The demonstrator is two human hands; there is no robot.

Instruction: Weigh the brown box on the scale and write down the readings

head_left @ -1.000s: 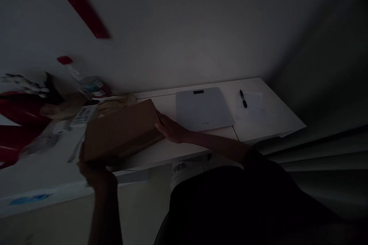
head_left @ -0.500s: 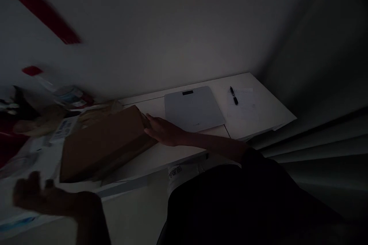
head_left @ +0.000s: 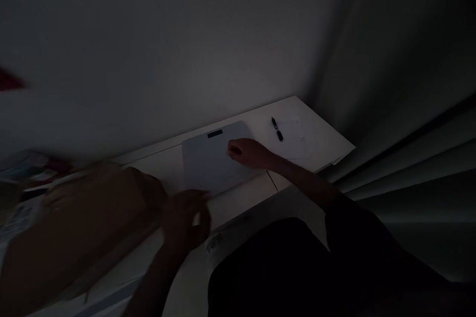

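Note:
In the dim head view, a flat grey scale [head_left: 204, 158] with a small dark display lies on the white tabletop. My right hand [head_left: 248, 152] is above the scale's right part, its fingers curled closed. Whether anything is inside that fist is too dark to see. By the scale's near left corner is my left hand [head_left: 183, 220], with bent fingers and a gap between thumb and fingers. Nothing shows in the left hand. A brown cardboard box [head_left: 89, 223] stands to its left, apart from the right hand.
A pen [head_left: 277, 129] rests on a sheet of paper [head_left: 293, 143] with writing, right of the scale. Blurred packages [head_left: 37, 166] crowd the far left by the wall. Grey curtain-like folds [head_left: 401, 168] hang beyond the table's right end.
My right hand has left the box's right end and moved over the scale, its fingers now curled. My left hand has come from the far left toward the scale. The view has swung right.

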